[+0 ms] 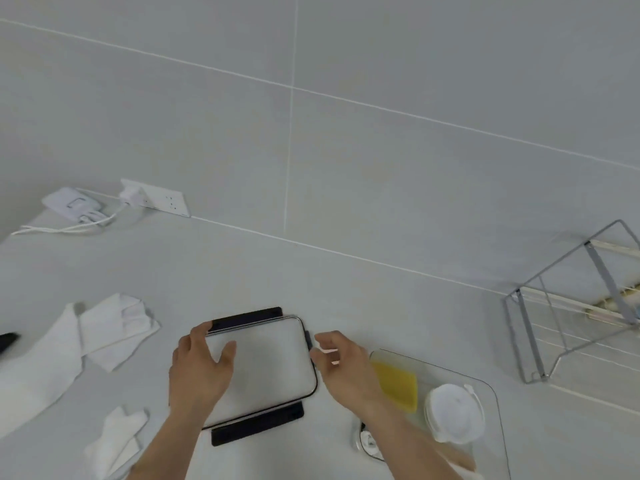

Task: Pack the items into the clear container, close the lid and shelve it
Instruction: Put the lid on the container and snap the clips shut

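Observation:
A flat rectangular lid [270, 368] with a pale top and black locking flaps on its far, near and right sides lies on the white counter at centre. My left hand [199, 372] lies over its left part, fingers hooked over the far-left corner and thumb on top. My right hand [343, 365] curls its fingertips on the right-side flap. To the right stands the clear container [485, 386], lidless, holding a yellow sponge [396, 384], a white round tub [453, 414] and a small dark-and-white item [369, 441] partly hidden by my right forearm.
White cloths [114, 327] lie left of the lid, another white cloth [114, 441] near my left forearm. A grey wire rack [571, 306] stands at the right against the tiled wall. A wall socket [162, 200] with a plugged charger [71, 204] and cable sits far left.

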Demonstrator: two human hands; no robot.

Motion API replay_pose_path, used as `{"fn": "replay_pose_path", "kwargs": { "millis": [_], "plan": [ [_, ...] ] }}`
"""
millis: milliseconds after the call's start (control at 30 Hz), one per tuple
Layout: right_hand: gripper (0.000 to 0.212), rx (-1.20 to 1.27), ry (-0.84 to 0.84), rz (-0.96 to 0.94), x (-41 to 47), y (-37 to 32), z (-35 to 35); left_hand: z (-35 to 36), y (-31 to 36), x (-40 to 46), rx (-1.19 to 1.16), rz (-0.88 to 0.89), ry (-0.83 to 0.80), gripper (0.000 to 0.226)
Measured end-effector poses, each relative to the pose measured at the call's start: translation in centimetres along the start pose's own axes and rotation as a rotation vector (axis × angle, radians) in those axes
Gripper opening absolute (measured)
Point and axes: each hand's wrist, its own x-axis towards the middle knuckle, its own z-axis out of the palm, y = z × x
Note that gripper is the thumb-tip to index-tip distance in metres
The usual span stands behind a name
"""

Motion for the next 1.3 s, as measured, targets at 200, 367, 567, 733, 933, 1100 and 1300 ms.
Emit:
{"fn": "replay_pose_path", "kwargs": {
  "millis": [200, 367, 567, 733, 933, 1100, 1300],
  "plan": [
    [0.063, -0.011, -0.184, 0.201, 2.7, -0.8, 3.4, -1.6, -4.7, 0.6, -0.024, -0.294, -0.064, 0.066],
    [0.074, 0.124, -0.216, 0.38, 4.2, 0.1, 4.8, -1.6, -6.9, 1.4, -0.036, -0.4, -0.129, 0.07],
    [0.066, 0.065, -0.043, 0.444, 5.7, 2.3, 6.4, -0.8, -8.3, 2.8, -0.077, -0.462, -0.125, 0.052],
    [0.039, -0.041, 0.046, 0.476, 5.7, 4.4, 6.9, -0.5, -8.5, 2.7, -0.044, -0.451, -0.083, 0.027],
    [0.025, -0.198, 0.066, 0.437, 5.7, 4.2, 7.1, -0.9, -8.0, 2.3, -0.056, -0.452, -0.039, 0.025],
    [0.022, 0.074, 0.153, 0.397, 6.1, 1.7, 3.9, -1.8, -5.3, 2.7, -0.247, -0.425, 0.081, 0.027],
    [0.018, 0.412, 0.222, 0.257, 4.8, 0.2, -6.1, -2.4, 3.4, 2.9, -0.562, -0.211, 0.084, 0.025]
  ]
}}
